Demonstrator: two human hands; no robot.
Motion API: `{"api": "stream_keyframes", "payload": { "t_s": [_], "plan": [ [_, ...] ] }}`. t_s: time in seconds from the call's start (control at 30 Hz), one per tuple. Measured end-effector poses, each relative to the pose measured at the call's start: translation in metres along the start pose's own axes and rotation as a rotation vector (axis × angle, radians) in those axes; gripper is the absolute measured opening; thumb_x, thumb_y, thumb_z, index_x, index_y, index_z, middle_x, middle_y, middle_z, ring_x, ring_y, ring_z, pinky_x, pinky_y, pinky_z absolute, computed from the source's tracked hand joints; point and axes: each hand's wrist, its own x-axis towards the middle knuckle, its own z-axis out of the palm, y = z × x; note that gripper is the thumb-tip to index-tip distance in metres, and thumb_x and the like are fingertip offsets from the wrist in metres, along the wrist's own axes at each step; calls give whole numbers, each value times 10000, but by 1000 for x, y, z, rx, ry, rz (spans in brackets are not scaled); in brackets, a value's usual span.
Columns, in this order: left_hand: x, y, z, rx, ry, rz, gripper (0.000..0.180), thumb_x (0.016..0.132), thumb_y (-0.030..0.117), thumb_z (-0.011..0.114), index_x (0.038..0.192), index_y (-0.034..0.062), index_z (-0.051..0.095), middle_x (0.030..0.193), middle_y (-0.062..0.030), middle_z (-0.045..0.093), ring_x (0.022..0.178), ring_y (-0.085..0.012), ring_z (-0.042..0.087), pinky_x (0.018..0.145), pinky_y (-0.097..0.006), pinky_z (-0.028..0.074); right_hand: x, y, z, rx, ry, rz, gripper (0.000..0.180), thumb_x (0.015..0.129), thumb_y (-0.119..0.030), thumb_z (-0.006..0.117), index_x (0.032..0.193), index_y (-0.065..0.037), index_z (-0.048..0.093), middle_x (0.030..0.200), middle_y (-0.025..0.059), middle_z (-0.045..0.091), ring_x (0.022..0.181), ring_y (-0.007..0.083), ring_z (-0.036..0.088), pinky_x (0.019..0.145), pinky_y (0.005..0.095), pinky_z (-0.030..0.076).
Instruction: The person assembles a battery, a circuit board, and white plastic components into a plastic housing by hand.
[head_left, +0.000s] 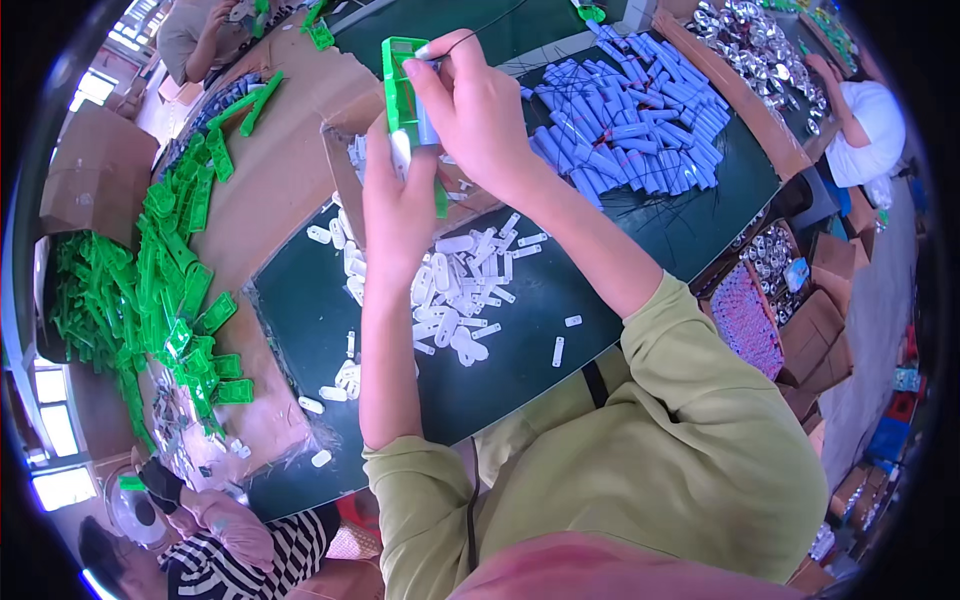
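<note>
My left hand (398, 195) is closed around the lower part of a bright green plastic housing (391, 80), held upright over the table. A white part (401, 150) shows at the housing by my left fingers. A blue cylindrical cell (427, 128) sits against the housing's side, partly hidden by my right hand (480, 120). My right thumb and forefinger pinch at the housing's upper end, where a thin black wire (470, 38) runs out over the fingers. Below my hands lies a pile of small white plastic pieces (455, 290).
Blue wired cells (630, 120) are heaped at the right. Green housings (180, 250) pile up at the left beside cardboard (275, 140). An open cardboard box (345, 170) stands behind my left hand. Shiny metal parts (750, 60) lie far right. Other people work around the table.
</note>
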Motion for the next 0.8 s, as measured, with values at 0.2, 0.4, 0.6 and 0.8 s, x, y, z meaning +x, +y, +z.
{"api": "stream_keyframes", "payload": {
  "t_s": [0.2,0.4,0.6,0.8],
  "plan": [
    [1,-6,-1,-1,60,-70,365,863,72,481,1209,-12,399,801,-78,570,604,-118,572,507,-243,447,0,8,12,-78,22,7,151,882,-153,566,889,-17,501,564,90,541,476,230,551,446,315,398],
    [1,-6,-1,-5,41,-166,363,859,73,461,1208,-10,400,807,-85,572,618,-126,578,512,-251,455,1,8,13,-68,-85,104,173,895,-168,520,858,-13,453,595,161,568,613,361,591,536,431,466],
    [0,-7,-1,-43,5,-121,359,852,73,456,1199,-10,413,805,-92,570,641,-128,577,522,-267,468,4,16,16,-189,187,-111,203,891,-176,525,1008,-11,514,678,162,587,664,301,600,578,403,462],
    [4,-16,-7,-20,63,-141,282,860,79,446,1129,-7,444,833,-101,586,621,-140,584,509,-273,476,9,5,16,-88,-202,44,380,937,-159,419,1270,19,378,916,231,491,822,370,526,724,403,433]
  ]
}}
